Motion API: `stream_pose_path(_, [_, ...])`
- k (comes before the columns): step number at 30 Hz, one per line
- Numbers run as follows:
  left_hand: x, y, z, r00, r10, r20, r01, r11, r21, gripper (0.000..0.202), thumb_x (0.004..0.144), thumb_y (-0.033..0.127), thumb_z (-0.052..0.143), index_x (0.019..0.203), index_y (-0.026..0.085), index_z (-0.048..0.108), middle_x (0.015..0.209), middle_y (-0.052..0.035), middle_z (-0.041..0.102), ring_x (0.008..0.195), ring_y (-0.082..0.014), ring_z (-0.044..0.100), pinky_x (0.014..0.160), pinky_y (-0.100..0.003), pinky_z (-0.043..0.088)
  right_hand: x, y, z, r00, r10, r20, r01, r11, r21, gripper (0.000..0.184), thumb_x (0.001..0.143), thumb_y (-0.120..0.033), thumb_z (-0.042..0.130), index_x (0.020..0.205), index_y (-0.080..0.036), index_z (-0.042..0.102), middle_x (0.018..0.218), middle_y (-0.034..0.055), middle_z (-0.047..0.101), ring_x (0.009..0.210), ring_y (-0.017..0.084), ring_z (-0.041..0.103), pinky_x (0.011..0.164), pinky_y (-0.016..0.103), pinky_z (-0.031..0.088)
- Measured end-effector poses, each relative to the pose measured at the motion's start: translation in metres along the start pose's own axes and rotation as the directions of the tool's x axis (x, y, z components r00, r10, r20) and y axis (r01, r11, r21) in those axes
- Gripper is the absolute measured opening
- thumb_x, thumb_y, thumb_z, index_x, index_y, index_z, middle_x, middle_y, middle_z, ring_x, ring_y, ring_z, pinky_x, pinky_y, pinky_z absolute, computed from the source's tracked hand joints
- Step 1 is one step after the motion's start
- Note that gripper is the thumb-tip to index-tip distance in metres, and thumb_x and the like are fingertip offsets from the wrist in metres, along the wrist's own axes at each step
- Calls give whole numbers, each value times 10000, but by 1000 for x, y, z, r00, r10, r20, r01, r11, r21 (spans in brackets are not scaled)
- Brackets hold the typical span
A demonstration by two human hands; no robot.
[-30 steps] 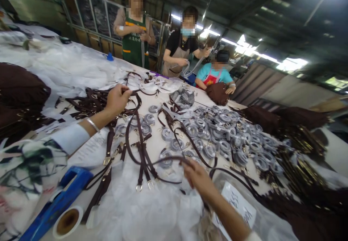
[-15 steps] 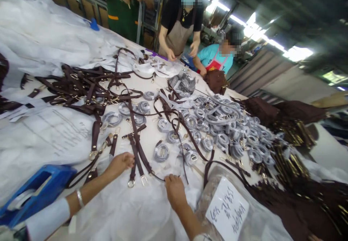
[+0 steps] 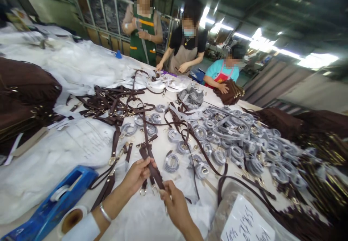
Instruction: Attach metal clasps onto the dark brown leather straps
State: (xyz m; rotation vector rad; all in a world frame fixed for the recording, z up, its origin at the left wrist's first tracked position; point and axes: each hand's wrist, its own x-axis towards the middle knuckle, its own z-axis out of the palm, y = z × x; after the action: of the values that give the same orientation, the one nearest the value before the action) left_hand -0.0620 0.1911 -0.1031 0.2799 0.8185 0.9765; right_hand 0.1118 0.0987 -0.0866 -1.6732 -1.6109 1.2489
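My left hand (image 3: 140, 172) pinches a dark brown strap (image 3: 156, 174) between thumb and fingers. Lower on the same strap, its end is in the closed fingers of my right hand (image 3: 174, 201); a small bit of metal shows below those fingers. Two strap ends with metal rings hang or lie just under the strap, between my hands. Right of them a coiled strap wrapped in grey film (image 3: 171, 162) lies on the white table (image 3: 160, 146). A thin dark cord runs down to the right of my right hand.
A blue tape dispenser (image 3: 58, 201) and a tape roll (image 3: 73, 220) stand at lower left. Brown straps (image 3: 108, 101) are heaped behind, wrapped coils (image 3: 231, 132) at right. A plastic bag with a handwritten paper (image 3: 247, 221) lies front right. Several co-workers stand across the table.
My left hand has moved onto the brown strap and closed on it. My right hand has lifted the strap's end. The view has shifted, showing more of the left side.
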Motion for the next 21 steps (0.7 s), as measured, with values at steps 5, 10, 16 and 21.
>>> stream_pose_path(5, [-10, 14, 2, 1000, 26, -18, -27, 997, -75, 124, 879, 189, 631, 837, 73, 639, 741, -61, 644, 381, 20, 307, 367, -106, 261, -33, -4, -12, 967, 57, 250, -165, 885, 434, 275, 892, -402, 511, 1009, -156, 550, 707, 19, 646, 586, 147, 606, 603, 288, 476])
stream_pose_path(10, [-23, 3, 1, 999, -4, -39, 1, 996, -87, 138, 912, 156, 565, 808, 76, 607, 717, -50, 620, 357, 17, 310, 346, -109, 265, -80, -23, -12, 951, -13, 310, -257, 523, 813, 479, 834, -375, 652, 1226, -128, 530, 1090, 158, 670, 851, 187, 655, 789, 356, 497])
stream_pose_path(16, [-46, -14, 11, 999, 5, -48, -7, 999, -42, 142, 919, 148, 544, 801, 83, 586, 693, -40, 610, 342, 14, 305, 335, -111, 240, -121, -23, -5, 963, -67, 263, -239, 246, 939, 537, 801, -303, 732, 1265, -122, 531, 1109, 170, 682, 859, 186, 658, 754, 327, 514])
stream_pose_path(21, [-61, -18, 24, 1000, 4, -16, -4, 1000, 8, 141, 914, 151, 543, 793, 86, 574, 679, -38, 614, 340, 15, 284, 343, -117, 216, -146, -21, 0, 976, -63, 208, -187, 250, 950, 459, 790, -294, 755, 1175, -124, 573, 988, 140, 724, 689, 122, 659, 629, 244, 519])
